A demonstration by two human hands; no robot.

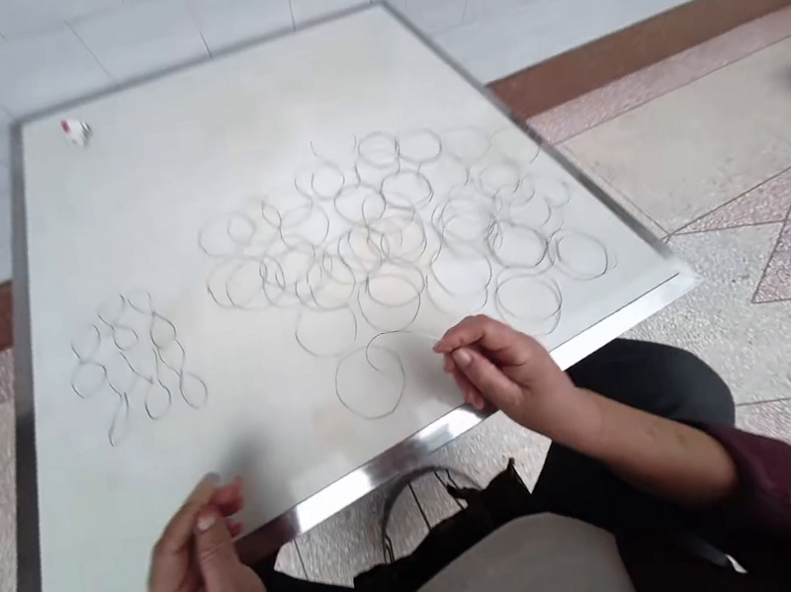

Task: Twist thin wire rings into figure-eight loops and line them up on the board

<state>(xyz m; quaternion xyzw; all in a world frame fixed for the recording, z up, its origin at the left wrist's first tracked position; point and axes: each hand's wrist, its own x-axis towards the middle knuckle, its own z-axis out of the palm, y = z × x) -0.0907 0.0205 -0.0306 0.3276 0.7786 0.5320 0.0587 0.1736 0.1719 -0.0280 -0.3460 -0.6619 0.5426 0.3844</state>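
Observation:
My right hand point(501, 369) is at the front edge of the white table, its thumb and forefinger pinching the end of a thin curled wire point(376, 417). That wire forms a loop on the tabletop to the hand's left. Many thin wire rings point(392, 301) lie overlapping across the table's middle and right. A smaller group of twisted wire pieces point(158, 399) lies at the left. Over the front left edge is my left hand point(204, 576), fingers curled with the thumb against the forefinger; whether anything is between them is too small to tell.
The white table point(146, 195) has a metal rim. A small red and white object point(76, 131) lies near its back left corner. Behind stands a tiled wall point(244, 5). Below the front edge is a dark-rimmed container point(429, 506), partly hidden.

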